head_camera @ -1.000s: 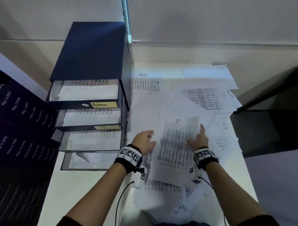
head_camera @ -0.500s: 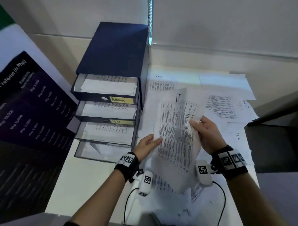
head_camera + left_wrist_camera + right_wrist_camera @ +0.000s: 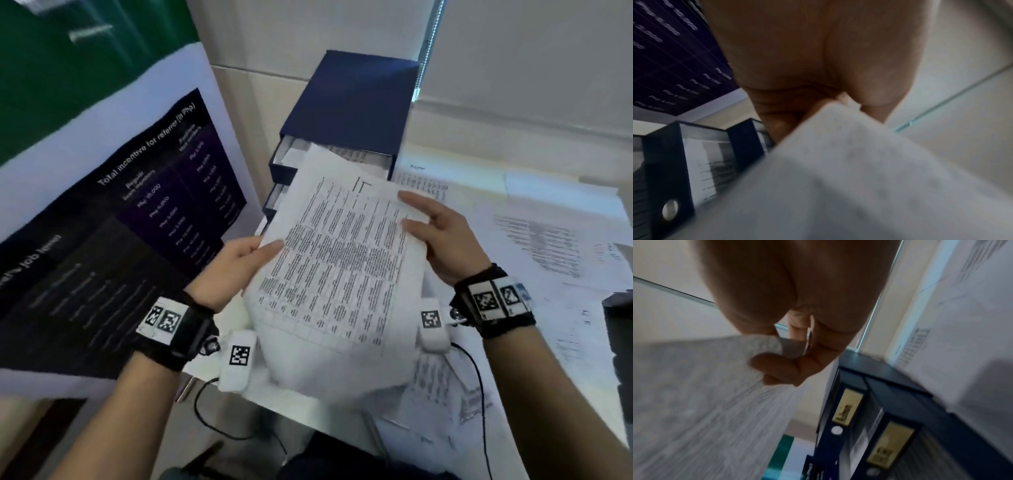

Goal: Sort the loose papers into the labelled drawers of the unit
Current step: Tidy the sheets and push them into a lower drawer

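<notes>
A: Holding one printed sheet (image 3: 337,270) above the worktop (image 3: 565,359), before the drawer unit (image 3: 352,106); left hand (image 3: 236,265) and right hand (image 3: 445,240) each pinch an edge.

B: We think it may buckle or snag a drawer lip.

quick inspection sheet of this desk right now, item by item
surface: white desk, mostly covered by paper on the right
job's things: printed sheet held up in front of the blue drawer unit, whose drawers stand open with yellow labels; loose papers spread on the desk
clutter: nothing seen
grippers: left hand pinches the sheet's left edge; right hand pinches its right edge
cables: black cable from the wrist camera, over the papers
surroundings: dark poster on the left, pale wall behind
</notes>
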Motion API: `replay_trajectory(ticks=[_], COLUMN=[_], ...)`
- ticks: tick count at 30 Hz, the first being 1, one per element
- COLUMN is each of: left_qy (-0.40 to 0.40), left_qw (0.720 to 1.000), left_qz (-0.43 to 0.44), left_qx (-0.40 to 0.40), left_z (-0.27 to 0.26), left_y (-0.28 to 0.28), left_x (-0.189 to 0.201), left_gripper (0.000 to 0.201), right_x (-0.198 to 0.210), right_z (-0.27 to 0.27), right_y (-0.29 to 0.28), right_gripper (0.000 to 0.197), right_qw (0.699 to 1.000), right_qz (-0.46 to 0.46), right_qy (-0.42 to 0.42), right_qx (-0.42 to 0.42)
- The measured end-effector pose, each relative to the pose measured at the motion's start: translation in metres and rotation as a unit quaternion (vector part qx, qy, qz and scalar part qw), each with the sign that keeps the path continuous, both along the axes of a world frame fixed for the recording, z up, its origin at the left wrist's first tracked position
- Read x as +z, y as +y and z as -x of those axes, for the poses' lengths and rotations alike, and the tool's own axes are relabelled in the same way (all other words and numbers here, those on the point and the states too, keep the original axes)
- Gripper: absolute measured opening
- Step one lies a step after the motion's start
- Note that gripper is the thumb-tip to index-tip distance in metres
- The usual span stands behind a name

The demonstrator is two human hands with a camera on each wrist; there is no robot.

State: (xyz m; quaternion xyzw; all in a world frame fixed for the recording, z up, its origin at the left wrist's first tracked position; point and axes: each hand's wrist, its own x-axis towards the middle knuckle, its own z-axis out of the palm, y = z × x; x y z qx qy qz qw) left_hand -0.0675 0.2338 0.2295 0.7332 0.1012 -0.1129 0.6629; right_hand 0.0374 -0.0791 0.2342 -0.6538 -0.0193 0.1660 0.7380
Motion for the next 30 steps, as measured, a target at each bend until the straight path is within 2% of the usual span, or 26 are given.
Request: replay_trajectory(ticks=[2,4,6,8,11,14,16,19,20,22,24,26,28,30], left_qy=[0.038,0.076,0.111,0.144,0.171,0.181,0.176,0.206,0.218,0.222,0.188,0.168,0.184,0.197], left_qw=[0.998,0.995,0.989,0.982,0.976,0.972,0.972,0.971,0.966,0.960,0.967,0.971,0.970,0.966], left_qz=[0.008,-0.035,-0.088,-0.120,-0.130,-0.149,-0.155,-0.123,-0.139,-0.170,-0.171,-0.166,-0.160,-0.162], left_qx=[0.039,0.045,0.035,0.022,0.022,0.019,0.023,0.018,0.012,0.007,0.033,0.039,-0.004,-0.043], left_z=[0.010,0.022,0.037,0.053,0.074,0.083,0.084,0.078,0.075,0.070,0.063,0.057,0.055,0.053], left_y=[0.020,0.042,0.066,0.089,0.110,0.114,0.113,0.109,0.105,0.094,0.084,0.078,0.067,0.058], left_x=[-0.001,-0.015,-0.036,-0.052,-0.062,-0.074,-0.087,-0.106,-0.112,-0.122,-0.136,-0.150,-0.151,-0.152], left_gripper=[0.029,0.029,0.023,0.018,0.025,0.023,0.026,0.055,0.055,0.042,0.036,0.035,0.034,0.035], right_x=[-0.013,-0.035,-0.068,-0.113,-0.164,-0.174,-0.179,-0.182,-0.180,-0.178,-0.177,-0.180,-0.181,-0.185], right_z=[-0.002,0.007,0.022,0.041,0.066,0.078,0.077,0.067,0.065,0.063,0.067,0.078,0.093,0.101], right_y=[0.031,0.063,0.089,0.106,0.122,0.130,0.130,0.122,0.118,0.109,0.100,0.091,0.083,0.079], right_gripper=[0.039,0.035,0.031,0.032,0.036,0.031,0.036,0.037,0.035,0.026,0.019,0.020,0.019,0.017], right_qw=[0.999,0.992,0.976,0.957,0.941,0.952,0.958,0.962,0.964,0.967,0.958,0.936,0.913,0.911], right_qz=[-0.009,0.027,0.105,0.164,0.173,0.160,0.174,0.193,0.179,0.177,0.218,0.235,0.226,0.208], right_qy=[0.050,0.097,0.128,0.163,0.206,0.211,0.189,0.183,0.190,0.181,0.165,0.202,0.243,0.253], right_qx=[0.014,0.071,0.142,0.174,0.204,0.156,0.124,0.068,0.041,0.022,0.082,0.164,0.237,0.251])
